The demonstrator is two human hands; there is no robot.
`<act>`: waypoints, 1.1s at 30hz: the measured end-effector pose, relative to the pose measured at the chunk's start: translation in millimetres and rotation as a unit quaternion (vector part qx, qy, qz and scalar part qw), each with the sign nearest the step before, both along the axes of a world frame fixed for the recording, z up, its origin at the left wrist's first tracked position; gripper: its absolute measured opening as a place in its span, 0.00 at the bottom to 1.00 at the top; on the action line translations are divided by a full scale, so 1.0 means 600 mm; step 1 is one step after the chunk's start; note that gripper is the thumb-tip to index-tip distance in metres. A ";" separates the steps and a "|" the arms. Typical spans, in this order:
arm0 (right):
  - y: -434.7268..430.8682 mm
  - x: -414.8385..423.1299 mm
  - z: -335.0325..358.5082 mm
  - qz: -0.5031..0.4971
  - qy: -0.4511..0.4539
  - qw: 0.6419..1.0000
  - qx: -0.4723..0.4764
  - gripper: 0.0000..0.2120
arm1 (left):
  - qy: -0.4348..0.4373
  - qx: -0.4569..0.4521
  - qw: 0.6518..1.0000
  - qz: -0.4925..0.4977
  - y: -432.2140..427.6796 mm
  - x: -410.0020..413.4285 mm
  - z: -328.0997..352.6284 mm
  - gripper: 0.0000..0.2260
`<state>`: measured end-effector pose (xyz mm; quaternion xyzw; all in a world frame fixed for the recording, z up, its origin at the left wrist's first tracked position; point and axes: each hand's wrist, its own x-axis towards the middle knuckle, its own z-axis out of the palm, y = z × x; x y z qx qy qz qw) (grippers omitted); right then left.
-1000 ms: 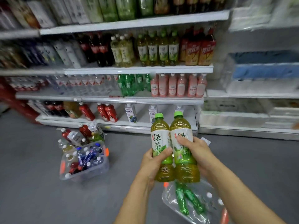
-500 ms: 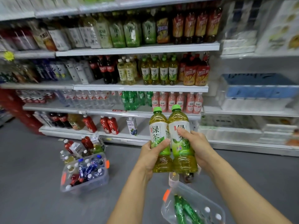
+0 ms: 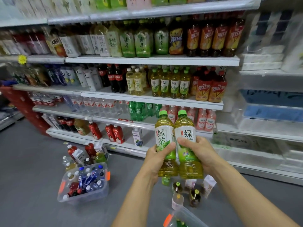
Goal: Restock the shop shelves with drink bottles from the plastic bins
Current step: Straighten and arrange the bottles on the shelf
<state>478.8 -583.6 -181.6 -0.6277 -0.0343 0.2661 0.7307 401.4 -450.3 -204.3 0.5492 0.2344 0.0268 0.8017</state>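
Two green-tea bottles are held upright, side by side and touching, in front of the shop shelves. The left bottle (image 3: 164,128) is gripped around its lower label by the left hand (image 3: 155,158), with the thumb laid across the front. The right bottle (image 3: 185,126) is gripped in the same way by the right hand (image 3: 199,152). Green caps, white-and-green labels and yellowish liquid are seen on both. In the view they are raised in front of a row of pink bottles (image 3: 205,120).

Higher up, matching green-tea bottles (image 3: 169,84) are lined on a shelf (image 3: 147,98), between pale yellow bottles (image 3: 136,82) and red-labelled bottles (image 3: 211,89).

On the grey floor (image 3: 32,169), to the left, a clear plastic bin (image 3: 91,196) is filled with mixed bottles, several of them blue. Loose bottles (image 3: 82,153) are stood just behind it, near the lowest shelf. Below the hands, a few small bottles (image 3: 194,196) are set on the floor. The corner of a second clear bin (image 3: 188,215) with an orange clip is seen at the lower edge, with something green inside it.
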 end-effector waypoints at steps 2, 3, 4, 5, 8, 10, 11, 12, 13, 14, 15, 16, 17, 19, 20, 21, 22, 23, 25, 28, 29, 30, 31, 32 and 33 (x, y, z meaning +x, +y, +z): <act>0.010 0.024 -0.004 0.003 -0.004 1.000 -0.011 0.17 | 0.005 0.005 1.000 0.019 0.008 0.022 -0.008 0.16; 0.014 0.034 -0.006 0.005 -0.007 1.000 -0.015 0.16 | 0.009 0.005 1.000 0.028 0.012 0.033 -0.012 0.16; 0.018 0.043 -0.007 0.006 -0.011 1.000 -0.019 0.15 | 0.013 0.009 0.999 0.035 0.016 0.042 -0.016 0.15; 0.022 0.053 -0.010 0.005 -0.014 1.000 -0.021 0.14 | 0.015 0.011 0.999 0.037 0.021 0.052 -0.021 0.15; 0.033 0.081 -0.015 0.000 -0.018 1.000 -0.023 0.12 | 0.010 0.017 0.999 0.034 0.033 0.080 -0.030 0.15; 0.045 0.107 -0.021 -0.004 -0.020 0.999 -0.024 0.14 | 0.005 0.025 0.999 0.035 0.047 0.103 -0.034 0.17; 0.053 0.121 -0.025 -0.007 -0.021 0.999 -0.026 0.17 | 0.001 0.028 0.999 0.034 0.055 0.114 -0.035 0.19; 0.064 0.138 -0.030 -0.013 -0.022 0.999 -0.031 0.20 | -0.001 0.031 0.999 0.032 0.066 0.129 -0.039 0.21; 0.074 0.153 -0.034 -0.016 -0.025 0.999 -0.038 0.22 | -0.003 0.033 0.999 0.031 0.077 0.141 -0.042 0.23; 0.085 0.168 -0.039 -0.019 -0.031 0.998 -0.045 0.24 | -0.003 0.032 0.999 0.030 0.089 0.155 -0.045 0.25; 0.099 0.185 -0.044 -0.022 -0.038 0.998 -0.051 0.25 | -0.004 0.031 0.999 0.029 0.102 0.171 -0.048 0.26; 0.113 0.201 -0.049 -0.025 -0.043 0.997 -0.055 0.25 | -0.005 0.028 0.999 0.032 0.118 0.187 -0.052 0.28; 0.128 0.215 -0.053 -0.027 -0.049 0.996 -0.062 0.24 | -0.006 0.025 0.999 0.035 0.134 0.203 -0.056 0.30; 0.161 0.243 -0.060 -0.034 -0.053 0.996 -0.069 0.23 | -0.007 0.021 0.999 0.039 0.170 0.236 -0.061 0.33; 0.183 0.260 -0.065 -0.041 -0.050 0.996 -0.068 0.22 | -0.006 0.020 0.999 0.036 0.194 0.256 -0.063 0.33; 0.199 0.273 -0.067 -0.048 -0.047 0.996 -0.065 0.21 | -0.005 0.020 0.999 0.031 0.213 0.271 -0.062 0.33; 0.219 0.287 -0.068 -0.055 -0.043 0.996 -0.062 0.21 | -0.002 0.022 0.999 0.025 0.235 0.287 -0.060 0.32; 0.241 0.303 -0.069 -0.059 -0.040 0.996 -0.056 0.20 | -0.001 0.024 1.000 0.018 0.258 0.305 -0.059 0.31; 0.285 0.336 -0.069 -0.072 -0.040 0.995 -0.053 0.19 | 0.013 0.023 1.000 0.014 0.305 0.343 -0.057 0.27; 0.337 0.375 -0.066 -0.090 -0.037 0.994 -0.048 0.17 | 0.027 0.025 0.999 -0.001 0.357 0.390 -0.053 0.21; 0.353 0.389 -0.067 -0.098 -0.034 0.993 -0.049 0.16 | 0.031 0.033 0.999 -0.009 0.372 0.406 -0.052 0.20; 0.365 0.401 -0.066 -0.103 -0.034 0.993 -0.050 0.16 | 0.035 0.043 0.998 -0.017 0.382 0.420 -0.051 0.19; 0.378 0.414 -0.067 -0.108 -0.034 0.992 -0.052 0.15 | 0.040 0.055 0.997 -0.024 0.393 0.434 -0.052 0.19; 0.391 0.428 -0.070 -0.113 -0.035 0.992 -0.055 0.16 | 0.042 0.067 0.996 -0.028 0.404 0.450 -0.056 0.19; 0.401 0.440 -0.072 -0.116 -0.037 0.991 -0.060 0.16 | 0.045 0.083 0.995 -0.026 0.412 0.467 -0.062 0.19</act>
